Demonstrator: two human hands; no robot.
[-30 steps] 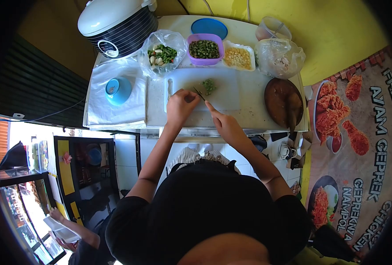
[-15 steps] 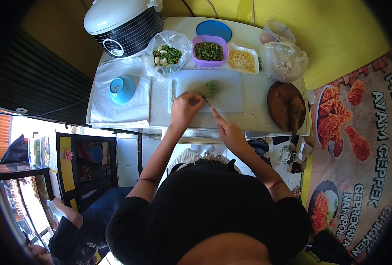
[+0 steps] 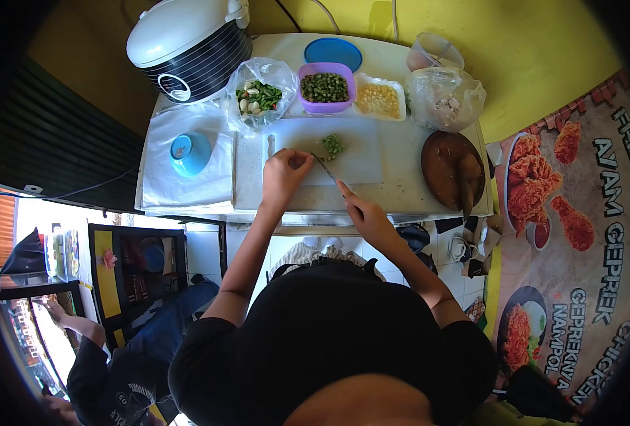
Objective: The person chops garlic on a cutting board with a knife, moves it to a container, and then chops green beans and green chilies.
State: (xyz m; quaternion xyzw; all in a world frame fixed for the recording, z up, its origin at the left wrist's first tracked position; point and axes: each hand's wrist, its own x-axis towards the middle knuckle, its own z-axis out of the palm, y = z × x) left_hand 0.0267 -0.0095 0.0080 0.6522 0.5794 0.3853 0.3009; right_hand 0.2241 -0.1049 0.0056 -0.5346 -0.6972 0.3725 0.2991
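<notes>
A white cutting board (image 3: 365, 138) lies on the table in front of me, with a small heap of chopped green pieces (image 3: 333, 146) on it. My left hand (image 3: 284, 176) is over the board's near left part, its thumb and fingertips pinched together. Whatever those fingers hold is too small to make out. In my right hand (image 3: 366, 215), closed round the handle, is a knife (image 3: 327, 169). Its blade points away and left, its tip close to my left fingertips and just left of the green heap.
Along the back stand a rice cooker (image 3: 194, 60), a bag of chillies and garlic (image 3: 262, 99), a purple tub of chopped greens (image 3: 324, 89), a white tray (image 3: 380, 98) and a plastic bag (image 3: 446, 99). A blue bowl (image 3: 190, 153) sits left, a brown mortar (image 3: 446, 170) right.
The knife's blade has turned, and its tip has come closer to my left fingertips. At the lower left, another person's arm has reached out towards the glass. The whole view has shifted slightly.
</notes>
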